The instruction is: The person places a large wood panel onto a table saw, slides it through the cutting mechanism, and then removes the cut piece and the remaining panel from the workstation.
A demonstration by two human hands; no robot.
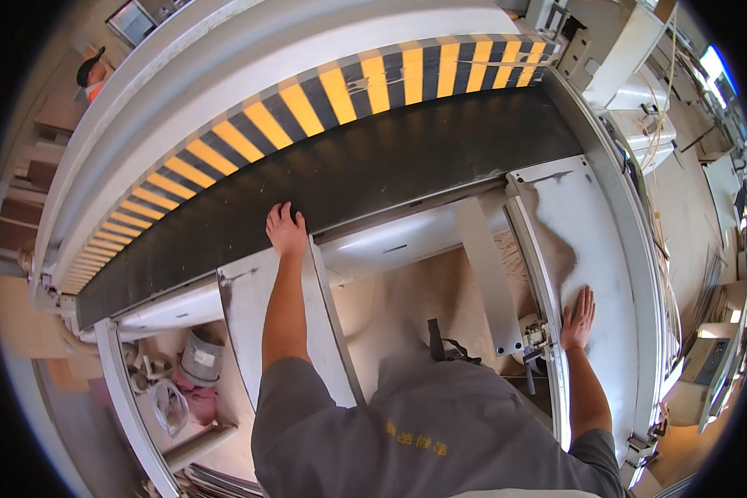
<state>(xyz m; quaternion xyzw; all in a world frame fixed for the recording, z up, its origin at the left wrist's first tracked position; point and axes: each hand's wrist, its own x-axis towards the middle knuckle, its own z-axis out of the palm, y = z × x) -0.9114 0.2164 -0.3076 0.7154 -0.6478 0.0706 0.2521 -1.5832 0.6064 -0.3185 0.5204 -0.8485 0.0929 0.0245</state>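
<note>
Two hands (pixel 286 232) (pixel 578 319), one striped bar (pixel 300 109), seemingly one bucket (pixel 201 358)

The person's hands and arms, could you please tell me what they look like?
The left hand and right hand are bare, with nothing worn visible on fingers or wrists. The forearms are uncovered too, below short, dark grey sleeves without visible markings.

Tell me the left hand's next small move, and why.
Probably draw the left hand back toward the white panel by its forearm: it holds nothing and reaches over the black bed, which the yellow-and-black hazard-striped beam borders.
</note>
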